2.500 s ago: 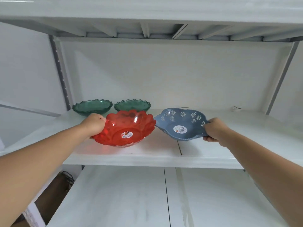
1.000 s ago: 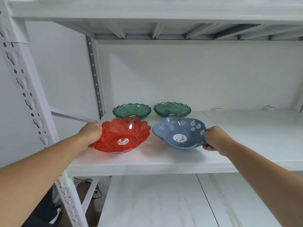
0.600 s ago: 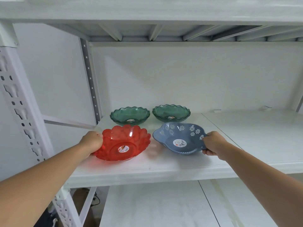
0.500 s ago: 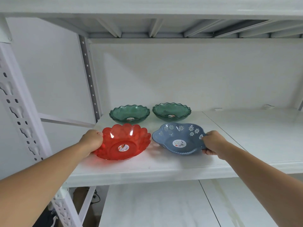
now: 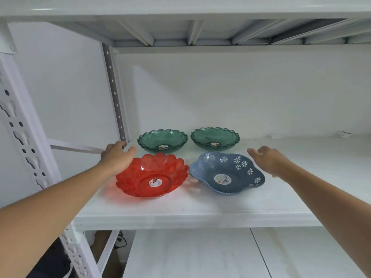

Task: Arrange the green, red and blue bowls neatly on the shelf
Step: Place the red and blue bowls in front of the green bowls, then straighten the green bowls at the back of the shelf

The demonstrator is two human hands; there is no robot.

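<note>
Four bowls stand on the white shelf (image 5: 200, 209) in two rows. At the back are two translucent green bowls, one on the left (image 5: 162, 140) and one on the right (image 5: 215, 139). In front, the red scalloped bowl (image 5: 152, 175) sits left of the blue flowered bowl (image 5: 226, 172). My left hand (image 5: 118, 155) hovers at the red bowl's far-left rim, fingers spread, holding nothing. My right hand (image 5: 268, 159) floats just right of the blue bowl, fingers apart, also holding nothing.
A perforated white upright (image 5: 115, 97) rises at the shelf's back-left corner, another upright (image 5: 22, 137) stands at the front left. The shelf above (image 5: 190, 11) hangs low overhead. A lower shelf (image 5: 190, 255) lies beneath. The shelf board extends right of the bowls.
Both hands have let go of their bowls and lifted away, fingers spreading. The red and blue bowls now rest on the shelf in front of the green ones.
</note>
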